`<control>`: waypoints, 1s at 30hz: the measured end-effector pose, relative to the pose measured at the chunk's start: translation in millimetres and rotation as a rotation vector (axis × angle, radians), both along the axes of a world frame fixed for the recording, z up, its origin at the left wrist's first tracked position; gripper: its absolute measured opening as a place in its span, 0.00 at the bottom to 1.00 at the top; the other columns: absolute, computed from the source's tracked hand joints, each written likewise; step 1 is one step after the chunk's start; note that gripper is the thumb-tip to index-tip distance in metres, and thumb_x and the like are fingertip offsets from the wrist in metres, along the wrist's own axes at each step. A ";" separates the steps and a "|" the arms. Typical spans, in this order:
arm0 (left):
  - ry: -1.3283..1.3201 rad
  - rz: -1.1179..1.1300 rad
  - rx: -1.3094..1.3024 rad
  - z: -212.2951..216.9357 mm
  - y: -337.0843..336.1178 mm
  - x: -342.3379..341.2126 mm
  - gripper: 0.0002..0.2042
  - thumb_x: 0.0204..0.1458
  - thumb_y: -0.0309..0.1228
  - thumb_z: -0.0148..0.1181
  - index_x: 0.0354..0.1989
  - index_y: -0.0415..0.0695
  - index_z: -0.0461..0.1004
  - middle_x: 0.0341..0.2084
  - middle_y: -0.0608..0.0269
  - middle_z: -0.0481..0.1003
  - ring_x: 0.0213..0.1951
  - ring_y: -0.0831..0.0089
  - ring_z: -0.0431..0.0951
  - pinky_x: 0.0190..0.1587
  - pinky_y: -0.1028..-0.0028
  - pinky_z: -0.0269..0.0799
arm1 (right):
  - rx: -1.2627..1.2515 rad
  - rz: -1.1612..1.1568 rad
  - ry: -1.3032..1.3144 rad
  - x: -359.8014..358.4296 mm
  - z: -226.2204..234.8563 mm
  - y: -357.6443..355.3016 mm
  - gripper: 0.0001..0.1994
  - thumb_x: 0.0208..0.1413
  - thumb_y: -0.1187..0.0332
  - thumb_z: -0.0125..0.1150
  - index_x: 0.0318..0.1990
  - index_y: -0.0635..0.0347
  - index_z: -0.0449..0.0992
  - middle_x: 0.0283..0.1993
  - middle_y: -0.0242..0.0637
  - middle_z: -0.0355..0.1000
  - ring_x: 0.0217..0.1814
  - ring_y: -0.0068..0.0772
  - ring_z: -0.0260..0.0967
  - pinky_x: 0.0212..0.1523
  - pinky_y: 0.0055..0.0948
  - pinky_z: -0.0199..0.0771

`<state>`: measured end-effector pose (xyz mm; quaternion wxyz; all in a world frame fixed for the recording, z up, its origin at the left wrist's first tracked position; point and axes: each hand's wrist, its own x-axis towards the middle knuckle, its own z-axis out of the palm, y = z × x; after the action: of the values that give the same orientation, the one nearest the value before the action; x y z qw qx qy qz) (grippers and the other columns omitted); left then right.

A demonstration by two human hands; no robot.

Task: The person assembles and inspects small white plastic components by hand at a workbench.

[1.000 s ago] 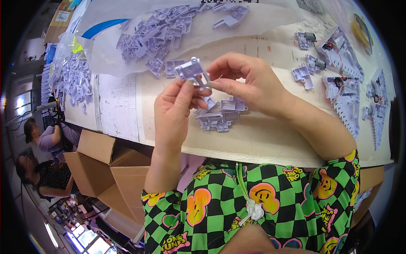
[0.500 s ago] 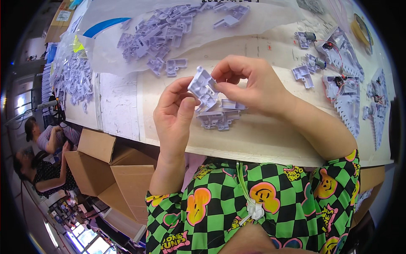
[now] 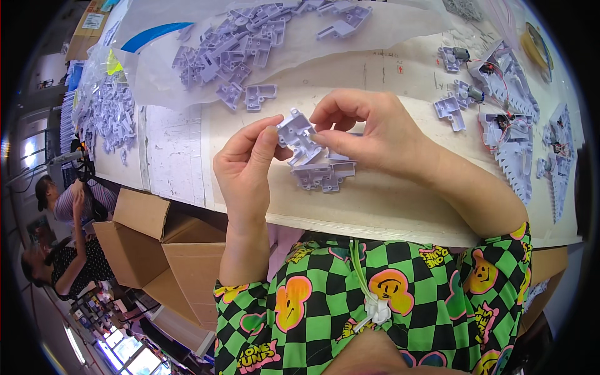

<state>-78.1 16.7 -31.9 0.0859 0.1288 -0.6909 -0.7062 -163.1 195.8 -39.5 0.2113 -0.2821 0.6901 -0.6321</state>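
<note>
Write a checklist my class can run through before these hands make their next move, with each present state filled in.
1. Left hand grips the pale grey plastic part: ok, pinched at its left edge.
2. Part's recessed side is visible: ok, turned toward the camera.
3. Right hand grips the part firmly: cannot tell; its fingertips are at the right edge.
4. Part is clear of the small cluster: cannot tell; they overlap in view.
5. Toothed pieces are apart from both hands: ok, over at the right.
</note>
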 end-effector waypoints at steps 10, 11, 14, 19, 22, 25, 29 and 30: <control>0.027 -0.046 0.053 2.5 2.6 1.8 0.12 0.55 0.28 0.56 0.43 0.32 0.73 0.30 0.58 0.77 0.28 0.76 0.75 0.34 0.79 0.71 | -0.034 0.008 -0.183 -0.4 -0.4 -1.0 0.09 0.51 0.71 0.57 0.35 0.69 0.74 0.29 0.39 0.76 0.31 0.21 0.74 0.34 0.21 0.73; 0.023 -0.045 0.040 2.8 3.3 2.1 0.12 0.55 0.28 0.56 0.43 0.32 0.73 0.30 0.58 0.77 0.28 0.76 0.75 0.34 0.78 0.70 | -0.031 0.006 -0.183 -0.2 -0.7 -0.5 0.09 0.51 0.71 0.57 0.35 0.69 0.74 0.29 0.39 0.76 0.31 0.21 0.74 0.34 0.21 0.73; 0.012 -0.061 0.016 3.8 3.0 3.8 0.12 0.55 0.27 0.56 0.43 0.32 0.73 0.30 0.58 0.77 0.29 0.77 0.74 0.35 0.79 0.69 | -0.018 0.012 -0.112 -2.6 -2.8 -0.7 0.08 0.50 0.71 0.57 0.35 0.67 0.75 0.29 0.40 0.76 0.31 0.27 0.75 0.33 0.24 0.74; 0.043 0.099 -0.222 2.9 -32.3 -6.8 0.11 0.54 0.26 0.55 0.44 0.33 0.73 0.33 0.59 0.76 0.33 0.79 0.72 0.38 0.82 0.66 | 0.379 -0.201 0.835 -25.4 -17.2 9.1 0.05 0.48 0.68 0.58 0.32 0.55 0.75 0.28 0.38 0.73 0.32 0.40 0.72 0.34 0.36 0.68; -0.099 0.140 -0.604 -2.7 -48.5 -19.6 0.15 0.49 0.25 0.60 0.47 0.38 0.73 0.38 0.63 0.74 0.35 0.78 0.69 0.39 0.80 0.63 | 0.509 -0.115 0.844 -27.9 -26.7 13.7 0.04 0.49 0.66 0.58 0.31 0.53 0.75 0.28 0.34 0.71 0.35 0.36 0.71 0.36 0.36 0.65; -0.019 0.026 -0.961 -10.4 -43.2 -24.7 0.18 0.45 0.25 0.63 0.47 0.40 0.73 0.38 0.64 0.74 0.35 0.74 0.69 0.40 0.76 0.65 | 0.482 0.018 0.808 -20.7 -23.0 10.7 0.04 0.49 0.66 0.58 0.30 0.53 0.76 0.29 0.32 0.70 0.35 0.35 0.70 0.36 0.36 0.65; 0.017 0.015 -1.189 -23.6 -43.3 -30.4 0.16 0.42 0.26 0.65 0.43 0.41 0.74 0.36 0.60 0.74 0.37 0.66 0.70 0.40 0.70 0.66 | 0.370 0.046 0.748 -16.2 -20.1 6.3 0.05 0.49 0.65 0.59 0.31 0.55 0.76 0.28 0.33 0.70 0.34 0.36 0.70 0.35 0.35 0.65; 0.019 0.011 -1.186 -23.9 -42.9 -31.1 0.16 0.42 0.26 0.65 0.43 0.41 0.74 0.36 0.60 0.74 0.37 0.66 0.70 0.40 0.70 0.66 | 0.373 0.043 0.746 -17.4 -20.4 5.8 0.05 0.49 0.65 0.59 0.31 0.55 0.76 0.28 0.33 0.70 0.34 0.36 0.70 0.35 0.35 0.65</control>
<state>-109.2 -26.3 -55.8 0.1531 0.0563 -0.9661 -0.2000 -180.5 201.6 -59.9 0.0076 -0.4632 0.8158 -0.3462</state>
